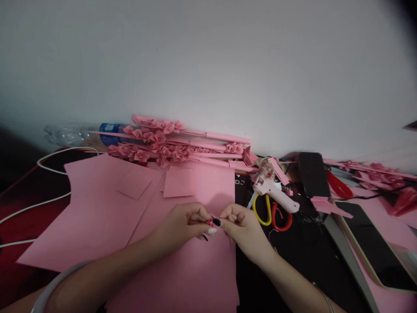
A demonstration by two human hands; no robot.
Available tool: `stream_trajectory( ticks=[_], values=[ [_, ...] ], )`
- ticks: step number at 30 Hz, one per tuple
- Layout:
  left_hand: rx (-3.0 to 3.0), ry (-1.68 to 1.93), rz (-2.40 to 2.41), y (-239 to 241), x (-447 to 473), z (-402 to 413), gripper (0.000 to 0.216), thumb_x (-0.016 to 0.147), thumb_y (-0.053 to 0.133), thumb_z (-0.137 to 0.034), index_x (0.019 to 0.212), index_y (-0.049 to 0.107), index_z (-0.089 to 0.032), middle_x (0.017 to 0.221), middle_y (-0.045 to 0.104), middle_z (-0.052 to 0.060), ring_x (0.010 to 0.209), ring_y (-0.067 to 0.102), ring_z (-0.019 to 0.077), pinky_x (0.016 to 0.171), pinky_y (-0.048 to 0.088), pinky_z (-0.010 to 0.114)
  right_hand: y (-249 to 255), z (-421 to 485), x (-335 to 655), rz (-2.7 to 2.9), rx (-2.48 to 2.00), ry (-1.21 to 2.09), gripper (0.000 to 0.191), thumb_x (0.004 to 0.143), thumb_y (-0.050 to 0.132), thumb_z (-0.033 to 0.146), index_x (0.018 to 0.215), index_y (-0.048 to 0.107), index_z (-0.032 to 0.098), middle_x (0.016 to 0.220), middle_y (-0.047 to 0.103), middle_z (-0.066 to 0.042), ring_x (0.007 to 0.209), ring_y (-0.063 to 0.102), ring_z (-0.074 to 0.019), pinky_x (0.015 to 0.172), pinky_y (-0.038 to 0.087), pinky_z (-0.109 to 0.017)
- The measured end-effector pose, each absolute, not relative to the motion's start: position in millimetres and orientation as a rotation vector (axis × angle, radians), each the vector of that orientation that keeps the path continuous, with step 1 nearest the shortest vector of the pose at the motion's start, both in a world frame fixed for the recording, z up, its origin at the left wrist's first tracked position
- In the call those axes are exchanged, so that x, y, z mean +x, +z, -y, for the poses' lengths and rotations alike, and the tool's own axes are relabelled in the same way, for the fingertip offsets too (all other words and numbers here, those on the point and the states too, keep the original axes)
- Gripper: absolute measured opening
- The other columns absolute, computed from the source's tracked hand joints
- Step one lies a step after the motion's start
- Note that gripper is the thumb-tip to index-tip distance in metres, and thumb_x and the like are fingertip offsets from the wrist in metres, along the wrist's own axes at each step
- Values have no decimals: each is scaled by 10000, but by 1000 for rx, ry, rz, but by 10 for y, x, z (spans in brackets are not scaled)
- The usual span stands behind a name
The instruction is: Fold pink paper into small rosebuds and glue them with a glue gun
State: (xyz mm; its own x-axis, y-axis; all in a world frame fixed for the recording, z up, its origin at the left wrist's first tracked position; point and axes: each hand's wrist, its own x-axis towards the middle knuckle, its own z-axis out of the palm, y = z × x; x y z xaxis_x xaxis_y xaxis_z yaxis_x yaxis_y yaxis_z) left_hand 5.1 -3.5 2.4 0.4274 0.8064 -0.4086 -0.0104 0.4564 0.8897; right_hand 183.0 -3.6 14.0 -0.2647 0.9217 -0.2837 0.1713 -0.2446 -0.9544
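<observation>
My left hand (192, 221) and my right hand (240, 224) meet over the pink paper sheets (182, 261). Between their pinched fingertips is a small folded pink paper piece (211, 223), mostly covered by the fingers. My left thumb presses on it from the left, and the right thumb and forefinger close on its right side. Just beyond the hands lie small pink paper squares (178, 182). To the right of my right hand, a white glue gun (276, 194) rests across scissors with a yellow handle loop (267, 210) and a red one.
Pink paper flower stems (169, 150) are piled along the wall, with a clear plastic bottle (70, 135) at their left. A phone (374, 245) and a black rectangular device (313, 176) lie at the right. White cables (42, 200) loop at the left.
</observation>
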Motion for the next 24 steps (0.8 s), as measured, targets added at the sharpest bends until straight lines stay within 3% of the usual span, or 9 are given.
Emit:
stream_trajectory(
  ticks=[5,14,19,24],
  values=[
    [985,628,-988,11,55,39,166,660,725,-227,684,576,-159,682,674,-11,602,614,125,588,492,254,143,42,1828,1202,-1355,1761,342,678,747,411,629,506,173,432,346,112,365,194,-29,378,127,-193],
    [966,638,-1012,38,48,34,156,655,729,-231,685,590,-166,668,672,-28,616,620,129,592,489,246,170,36,1821,1150,-1376,1798,375,656,762,435,630,496,173,421,325,122,360,192,-22,354,121,-176],
    [970,628,-1003,62,55,23,170,658,735,-236,685,586,-158,662,663,-25,615,622,126,590,496,243,167,23,1839,1118,-1317,1886,374,675,752,446,670,497,173,436,354,118,360,173,-18,344,114,-169],
    [980,615,-1038,82,46,4,174,693,721,-266,704,587,-156,662,660,-17,637,635,131,596,505,250,123,24,1849,1037,-1225,1896,387,760,655,518,693,463,189,426,265,136,363,125,-23,360,94,-171]
  ],
)
